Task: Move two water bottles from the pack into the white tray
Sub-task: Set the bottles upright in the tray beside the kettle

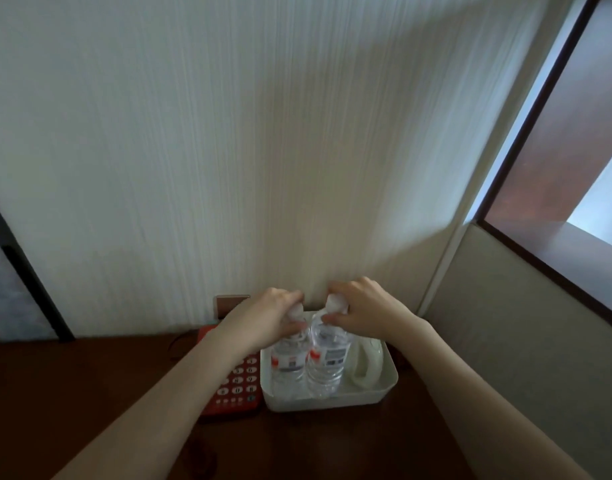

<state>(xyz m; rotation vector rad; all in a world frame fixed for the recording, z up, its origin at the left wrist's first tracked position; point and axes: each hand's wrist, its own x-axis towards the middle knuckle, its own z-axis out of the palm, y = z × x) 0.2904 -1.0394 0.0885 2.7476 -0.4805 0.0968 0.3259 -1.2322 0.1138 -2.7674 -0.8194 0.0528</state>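
Two clear water bottles with white caps and red-and-white labels stand upright side by side in the white tray (384, 388) on the dark wooden desk. My left hand (268, 315) grips the neck of the left bottle (287, 367). My right hand (361, 304) grips the cap and neck of the right bottle (327, 365). The bottles' bases sit inside the tray near its left side. The pack is not in view.
A red telephone keypad (240, 382) lies just left of the tray, touching it. A pale rolled item (363, 365) sits in the tray's right part. A wall outlet plate (230, 304) is behind the phone. The wall stands close behind; a window ledge (557, 251) is at right.
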